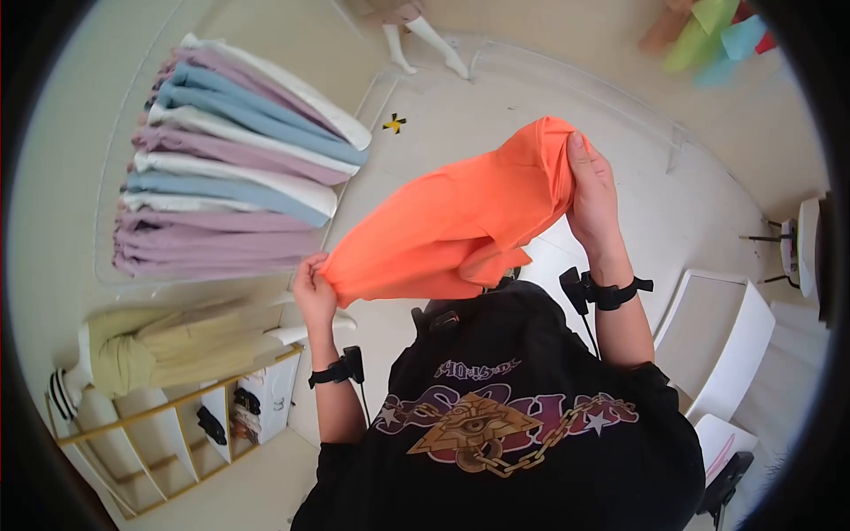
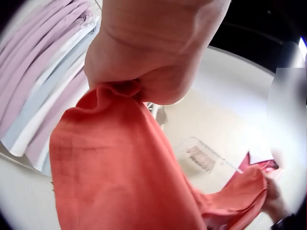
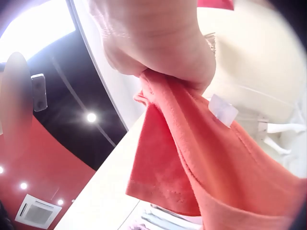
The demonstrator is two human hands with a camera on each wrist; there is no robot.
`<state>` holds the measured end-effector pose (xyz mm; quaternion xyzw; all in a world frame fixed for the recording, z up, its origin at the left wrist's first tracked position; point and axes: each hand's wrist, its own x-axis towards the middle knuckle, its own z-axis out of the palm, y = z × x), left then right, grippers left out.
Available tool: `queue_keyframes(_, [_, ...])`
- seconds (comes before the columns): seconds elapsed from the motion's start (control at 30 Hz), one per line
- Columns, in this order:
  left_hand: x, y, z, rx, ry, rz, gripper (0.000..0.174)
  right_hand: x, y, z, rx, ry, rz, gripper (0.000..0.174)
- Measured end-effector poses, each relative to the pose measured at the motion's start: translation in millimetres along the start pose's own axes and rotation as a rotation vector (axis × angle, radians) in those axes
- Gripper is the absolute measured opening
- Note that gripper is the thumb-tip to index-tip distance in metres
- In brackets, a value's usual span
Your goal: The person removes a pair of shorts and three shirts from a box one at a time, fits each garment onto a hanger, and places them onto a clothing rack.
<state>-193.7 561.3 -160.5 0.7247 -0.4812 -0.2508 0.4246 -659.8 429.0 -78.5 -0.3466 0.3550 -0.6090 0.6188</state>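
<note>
An orange shirt is stretched in the air between both hands, in front of the chest. My left hand pinches its lower-left end, where the cloth gathers under the fingers. Higher up on the other side, my right hand grips a bunched edge, thumb on top. A short sleeve-like flap hangs from the underside near the middle. In the right wrist view a small white tag sticks out beside the fingers, and a stitched hem hangs below. The left fingertips are hidden behind the hand in the left wrist view.
Lilac, white and blue garments hang in a row on the left. Below them are a mannequin in pale yellow-green clothing and a gold-edged shelf unit. White furniture stands at the right. Mannequin legs show at the far wall.
</note>
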Motion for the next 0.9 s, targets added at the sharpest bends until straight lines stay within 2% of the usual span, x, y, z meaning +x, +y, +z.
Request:
queue_keyframes(0.03, [11,-3,7,0.155,-0.015,0.041,0.045,10,-5,-6,-0.006,0.031,-0.020,0.048])
queue_keyframes(0.07, [24,6,21,0.150,-0.039,0.045,0.045,21,-7,-11,-0.014,0.055,-0.024,0.048])
queue_keyframes(0.13, [47,33,51,0.578,-0.181,0.058,0.039,40,-12,-15,-0.066,-0.013,-0.041,0.047])
queue_keyframes(0.17, [62,23,73,0.576,-0.238,0.157,0.044,50,-12,-13,-0.117,0.013,-0.035,0.046])
queue_keyframes(0.23, [78,73,134,0.338,-0.361,0.389,0.061,61,-15,-8,-0.294,0.035,0.019,0.041])
queue_keyframes(0.27, [90,96,163,0.254,-0.511,0.434,0.083,67,-13,-10,-0.319,-0.033,0.063,0.038])
queue_keyframes(0.3, [98,134,191,0.179,-0.574,0.526,0.092,72,-29,-4,-0.368,-0.130,0.230,0.036])
queue_keyframes(0.33, [106,168,215,0.090,-0.637,0.573,0.100,81,-21,5,-0.422,-0.174,0.060,0.033])
queue_keyframes(0.37, [118,194,238,-0.110,-0.777,0.495,0.106,93,-22,13,-0.487,-0.220,-0.019,0.028])
queue_keyframes(0.4, [131,222,257,-0.207,-0.802,0.588,0.096,103,-30,18,-0.582,-0.236,0.021,0.026])
queue_keyframes(0.47, [162,248,280,-0.249,-0.957,0.479,0.068,133,-35,16,-0.797,-0.308,-0.209,0.023])
queue_keyframes(0.5, [182,251,291,-0.271,-0.957,0.515,0.068,147,-39,13,-0.827,-0.298,-0.237,0.023])
queue_keyframes(0.57, [224,255,309,-0.189,-1.067,0.476,0.038,174,-53,7,-0.821,-0.087,-0.176,0.022])
queue_keyframes(0.6, [240,261,314,-0.211,-1.069,0.507,0.038,187,-64,9,-0.847,-0.076,-0.199,0.022])
queue_keyframes(0.67, [271,271,328,-0.291,-1.048,0.565,0.025,210,-83,13,-0.843,0.010,-0.047,0.020])
queue_keyframes(0.7, [288,269,338,-0.326,-1.055,0.608,0.027,224,-77,4,-0.928,-0.018,-0.103,0.023])
queue_keyframes(0.77, [319,269,355,-0.400,-1.033,0.603,0.027,251,-73,6,-0.909,-0.022,-0.108,0.026])
queue_keyframes(0.83, [343,271,358,-0.529,-0.990,0.544,0.029,269,-63,4,-0.906,-0.074,-0.124,0.042])
queue_keyframes(0.87, [355,268,360,-0.539,-0.960,0.543,0.031,276,-57,3,-0.881,-0.084,-0.033,0.043])
queue_keyframes(0.9, [367,271,364,-0.538,-0.967,0.544,0.031,287,-57,4,-0.880,-0.078,-0.034,0.043])
